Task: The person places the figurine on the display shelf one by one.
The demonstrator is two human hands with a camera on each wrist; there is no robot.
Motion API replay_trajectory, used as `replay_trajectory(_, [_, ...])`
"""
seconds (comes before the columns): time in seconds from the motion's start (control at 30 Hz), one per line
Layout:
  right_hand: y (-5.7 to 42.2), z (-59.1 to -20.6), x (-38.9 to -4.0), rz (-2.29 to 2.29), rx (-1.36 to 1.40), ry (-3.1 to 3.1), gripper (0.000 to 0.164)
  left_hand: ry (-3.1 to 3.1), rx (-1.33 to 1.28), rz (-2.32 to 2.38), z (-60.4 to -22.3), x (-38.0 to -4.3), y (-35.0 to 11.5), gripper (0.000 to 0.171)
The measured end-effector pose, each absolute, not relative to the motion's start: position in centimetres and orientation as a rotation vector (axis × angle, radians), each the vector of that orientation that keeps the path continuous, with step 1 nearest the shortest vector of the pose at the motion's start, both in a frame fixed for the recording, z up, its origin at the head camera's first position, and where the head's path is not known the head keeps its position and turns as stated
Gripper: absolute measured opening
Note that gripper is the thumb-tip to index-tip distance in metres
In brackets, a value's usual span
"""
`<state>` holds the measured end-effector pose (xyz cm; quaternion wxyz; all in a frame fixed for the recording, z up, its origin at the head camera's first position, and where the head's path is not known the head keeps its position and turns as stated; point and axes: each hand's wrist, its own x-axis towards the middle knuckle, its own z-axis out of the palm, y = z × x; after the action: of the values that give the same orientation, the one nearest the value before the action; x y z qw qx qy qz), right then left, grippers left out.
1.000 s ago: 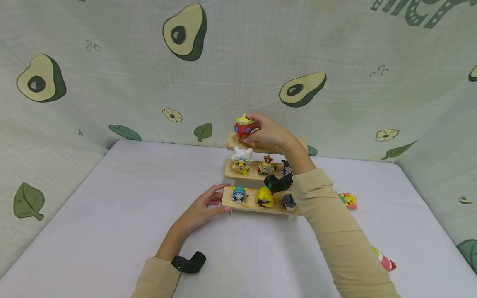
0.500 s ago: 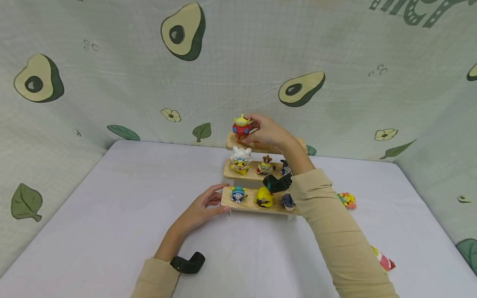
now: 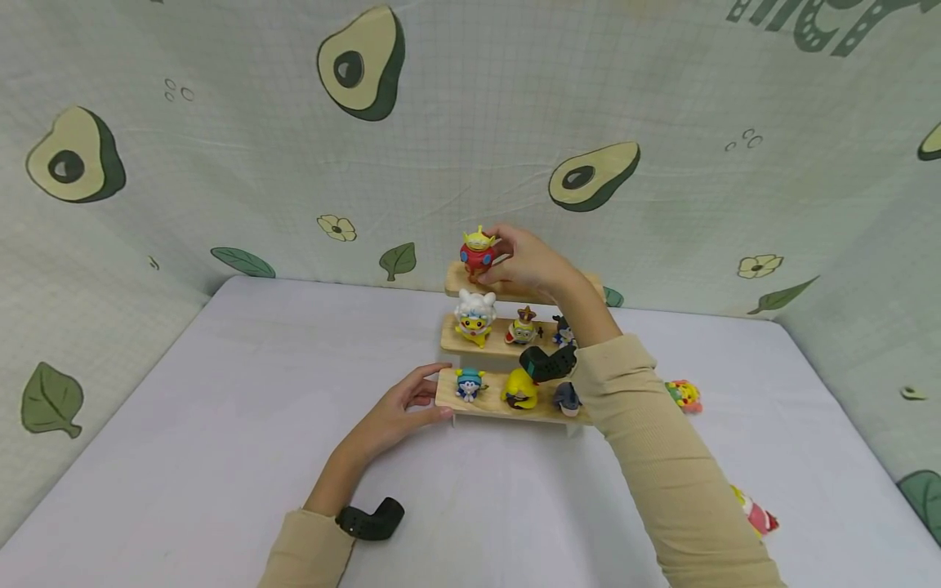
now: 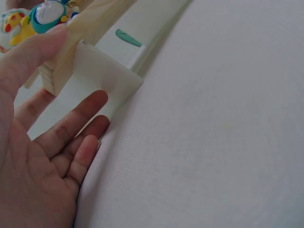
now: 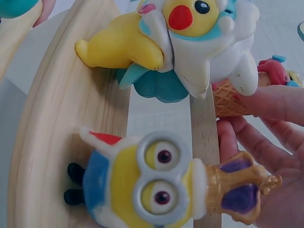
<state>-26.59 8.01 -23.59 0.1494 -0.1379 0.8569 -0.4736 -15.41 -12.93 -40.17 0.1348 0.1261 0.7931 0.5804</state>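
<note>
In the head view, my right hand (image 3: 525, 260) is at the top tier of a wooden three-tier display stand (image 3: 515, 407). Its thumb and fingers pinch a small toy figure (image 3: 477, 254) with a yellow, antennaed head and red body, upright at the tier's left end. The right wrist view shows the figure's waffle-cone base (image 5: 230, 99) between the fingers. My left hand (image 3: 390, 416) grips the left end of the bottom tier. The left wrist view has its thumb (image 4: 35, 50) on the board's edge, the index finger on the far side and the other fingers loose beside the white leg (image 4: 102, 66).
On the middle tier stand a white-hooded yellow figure (image 3: 475, 318), a crowned minion figure (image 3: 523, 328) and a partly hidden dark figure (image 3: 564, 333). The bottom tier holds three more figures. Two colourful toys (image 3: 687, 396) lie right of the stand, partly behind the right sleeve.
Both hands keep their holds, and the figure stays at the top tier's left end. The whole view has shifted very slightly.
</note>
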Motion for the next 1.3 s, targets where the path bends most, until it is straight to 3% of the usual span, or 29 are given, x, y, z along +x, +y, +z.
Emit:
replay_trajectory(0.4, [8.6,-23.8,-26.2,-1.437,-0.38,2.401,0.07,2.289,0.378,1.691,-40.1,-15.4,-13.0,0.064])
replay_trajectory(0.7, [10.6,-24.1,-24.8,-1.57,-0.375,2.322,0.066,2.292,0.339,1.685,-40.1,-15.3,-13.0,0.063])
replay_trajectory(0.9, [12.4,-24.2,-22.5,-1.726,-0.416,2.313,0.064,2.287,0.332,1.684,-40.1,-15.2,-12.9,0.064])
replay_trajectory(1.3, [16.7,-24.6,-15.9,-2.055,-0.517,2.369,0.044,2.296,0.344,1.679,-40.1,-15.3,-12.8,0.064])
